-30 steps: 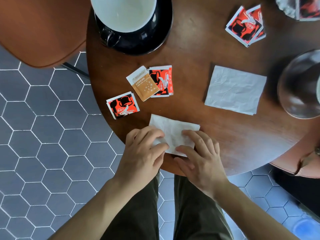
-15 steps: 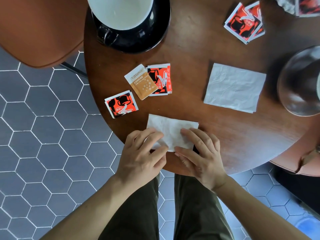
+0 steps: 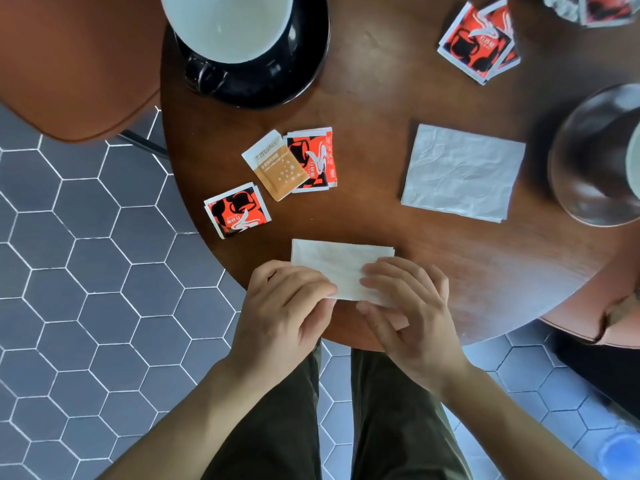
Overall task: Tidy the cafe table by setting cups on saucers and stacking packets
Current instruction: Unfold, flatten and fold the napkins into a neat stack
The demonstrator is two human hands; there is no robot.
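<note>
A folded white napkin (image 3: pixel 341 261) lies at the near edge of the round wooden table (image 3: pixel 398 98). My left hand (image 3: pixel 284 313) pinches its near left corner and my right hand (image 3: pixel 405 306) presses on its near right part, fingers flat. A red and black packet (image 3: pixel 237 211) lies left of the napkin. Behind it, a tan packet (image 3: pixel 277 166) overlaps another red packet (image 3: pixel 317 161). A white-lined cup (image 3: pixel 227 22) sits on a black saucer (image 3: pixel 298 74) at the far left. A small pile of red packets (image 3: pixel 479 43) lies at the far right.
A second, flat napkin (image 3: pixel 462 173) lies at the right middle. A dark saucer (image 3: pixel 588 157) sits at the right edge, partly cut off. Brown chairs stand at the top left (image 3: pixel 69 64) and lower right (image 3: pixel 588 320). Grey hexagon floor tiles (image 3: pixel 86 289) surround the table.
Both hands stay on the folded napkin. My fingers have shifted slightly along its near edge; the napkin itself has hardly moved.
</note>
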